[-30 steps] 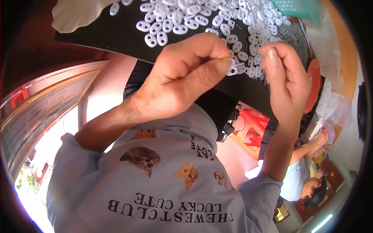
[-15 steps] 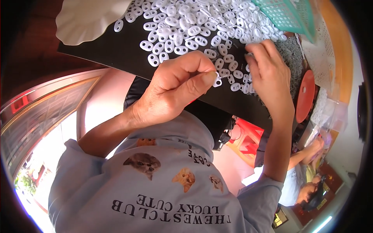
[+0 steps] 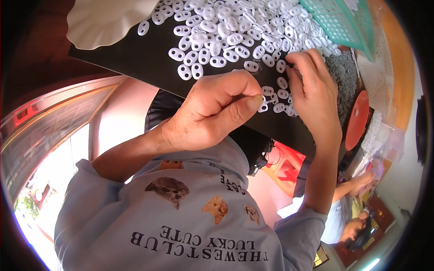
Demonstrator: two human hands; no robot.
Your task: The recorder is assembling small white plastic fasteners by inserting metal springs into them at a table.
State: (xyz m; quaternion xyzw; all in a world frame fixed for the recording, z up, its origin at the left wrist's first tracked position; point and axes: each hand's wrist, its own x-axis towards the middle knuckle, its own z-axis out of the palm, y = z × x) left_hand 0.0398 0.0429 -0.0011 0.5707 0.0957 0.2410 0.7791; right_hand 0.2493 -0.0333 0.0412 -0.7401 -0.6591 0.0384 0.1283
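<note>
My left hand (image 3: 217,110) pinches a small white oval plastic piece with two holes (image 3: 263,107) between thumb and forefinger. A short metal screw (image 3: 271,101) sticks out of its right side. My right hand (image 3: 316,86) hovers palm-down at the right, over the near edge of the loose pieces, its fingers bent and the thumb apart from the forefinger. Nothing shows between them. Smaller groups of the same white pieces (image 3: 282,83) lie between the two hands, some with screws in them. Behind spreads a large heap of white oval pieces (image 3: 209,25).
All this rests on a black board (image 3: 117,56). A cream scalloped dish (image 3: 106,22) stands far left, a green plastic basket (image 3: 337,22) far right. Grey screws (image 3: 341,74) are heaped beside my right hand, with a red plate (image 3: 357,119) past them. Another person (image 3: 355,226) sits at lower right.
My left hand, with the white piece and screw, has moved slightly right and nearer to me, closer to my right hand. The right hand has hardly moved. The view has shifted a little.
</note>
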